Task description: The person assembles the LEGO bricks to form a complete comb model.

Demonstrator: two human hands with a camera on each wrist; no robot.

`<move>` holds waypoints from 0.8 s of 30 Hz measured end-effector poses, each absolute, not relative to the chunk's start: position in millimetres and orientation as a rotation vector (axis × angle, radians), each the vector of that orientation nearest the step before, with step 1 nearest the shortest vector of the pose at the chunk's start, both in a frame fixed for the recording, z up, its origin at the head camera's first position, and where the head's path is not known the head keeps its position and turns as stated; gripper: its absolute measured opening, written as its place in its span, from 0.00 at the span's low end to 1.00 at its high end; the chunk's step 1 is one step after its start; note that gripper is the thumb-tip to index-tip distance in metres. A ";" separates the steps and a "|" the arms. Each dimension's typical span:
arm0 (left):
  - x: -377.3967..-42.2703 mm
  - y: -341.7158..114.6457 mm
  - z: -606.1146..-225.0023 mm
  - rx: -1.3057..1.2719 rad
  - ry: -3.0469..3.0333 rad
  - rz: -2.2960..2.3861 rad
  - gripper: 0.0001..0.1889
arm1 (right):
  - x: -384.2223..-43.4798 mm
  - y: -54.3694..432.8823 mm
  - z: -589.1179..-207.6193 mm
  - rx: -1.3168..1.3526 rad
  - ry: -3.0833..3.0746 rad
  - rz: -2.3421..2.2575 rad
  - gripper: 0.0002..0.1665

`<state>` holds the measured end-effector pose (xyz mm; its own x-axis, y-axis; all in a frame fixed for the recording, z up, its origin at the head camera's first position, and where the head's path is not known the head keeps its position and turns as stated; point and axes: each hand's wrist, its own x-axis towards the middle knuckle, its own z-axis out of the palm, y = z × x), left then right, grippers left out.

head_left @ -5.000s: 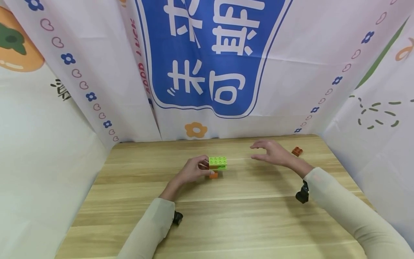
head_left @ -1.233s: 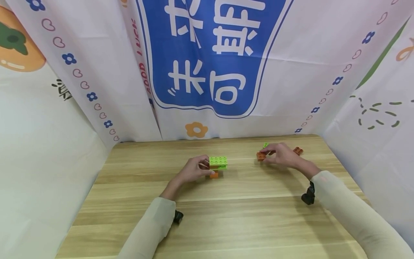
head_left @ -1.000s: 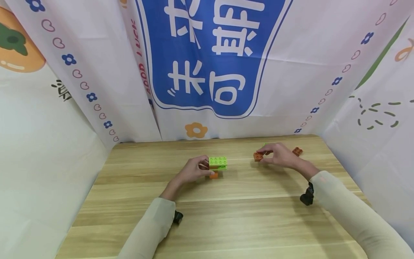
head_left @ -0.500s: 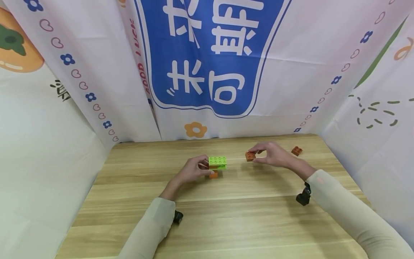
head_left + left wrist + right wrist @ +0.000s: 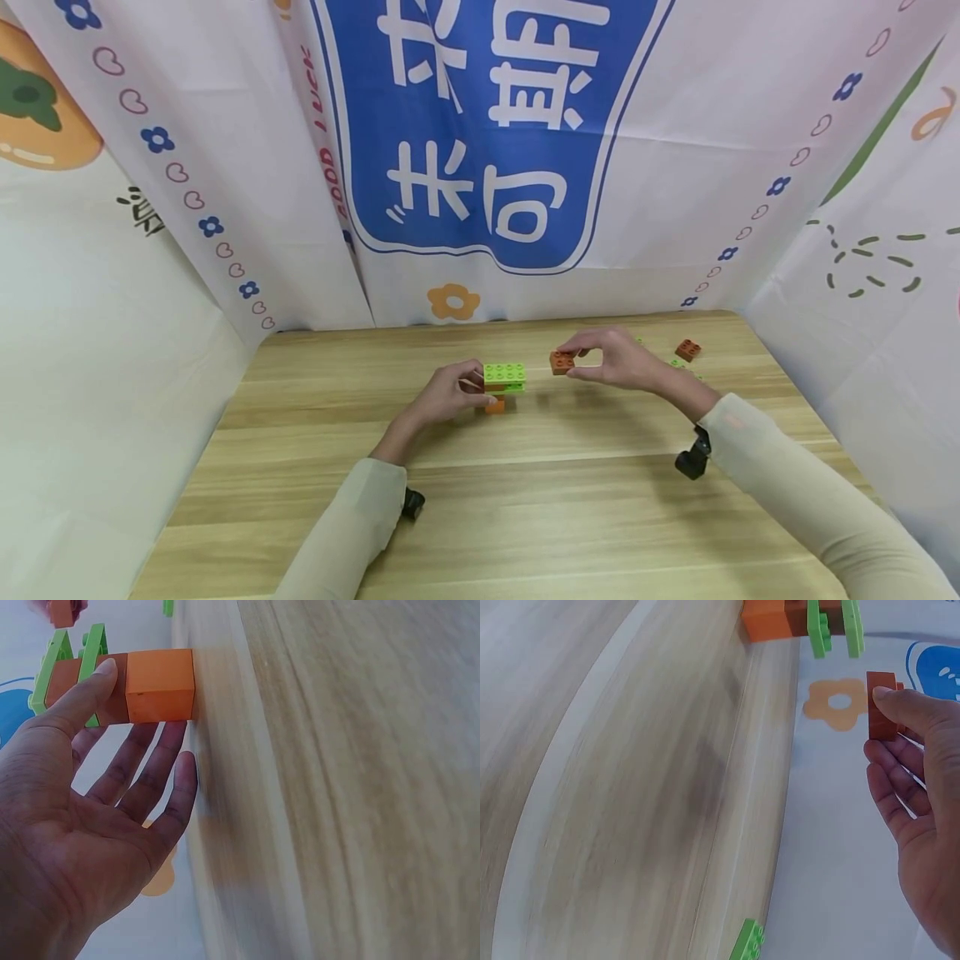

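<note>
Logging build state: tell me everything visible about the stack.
The stack is upright, plastic-looking: orange block at the bottom, lower brown block, lower green plate, upper brown block, then top green plate with eight studs. Both plates jut rightward past the blocks. The left grip pinches it, thumb on the near side. It seems to stand on the table.

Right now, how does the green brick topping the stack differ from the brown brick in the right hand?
The green brick is lime, the brown brick reddish. The green brick is longer and thinner than the brown brick. The green brick tops the stack; the right hand pinches the brown brick away from it. Both have upward-facing studs.
</note>
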<state>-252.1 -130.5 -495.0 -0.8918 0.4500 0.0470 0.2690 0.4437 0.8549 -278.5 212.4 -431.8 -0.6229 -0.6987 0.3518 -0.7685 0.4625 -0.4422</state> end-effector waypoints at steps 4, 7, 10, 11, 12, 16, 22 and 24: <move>-252.2 -130.6 -495.2 0.635 2.510 1.433 0.13 | -277.0 204.8 -429.3 1.319 -2.568 0.878 0.23; -252.1 -130.7 -495.3 0.628 2.506 1.436 0.12 | -276.3 199.3 -427.5 1.325 -2.573 0.885 0.23; -252.1 -131.0 -495.2 0.630 2.503 1.436 0.12 | -276.0 194.3 -426.5 1.332 -2.575 0.892 0.23; -252.2 -131.2 -495.2 0.632 2.503 1.435 0.12 | -276.1 192.6 -426.2 1.335 -2.574 0.898 0.23; -252.2 -131.4 -495.1 0.634 2.501 1.437 0.13 | -276.2 190.9 -425.9 1.338 -2.573 0.900 0.23; -252.5 -132.1 -494.7 0.641 2.492 1.445 0.13 | -276.9 184.6 -426.5 1.358 -2.553 0.889 0.23; -252.1 -130.9 -494.4 0.631 2.493 1.439 0.12 | -275.2 175.6 -426.5 1.364 -2.539 0.896 0.23; -252.2 -130.4 -494.5 0.630 2.496 1.439 0.12 | -274.7 172.5 -426.3 1.361 -2.532 0.895 0.23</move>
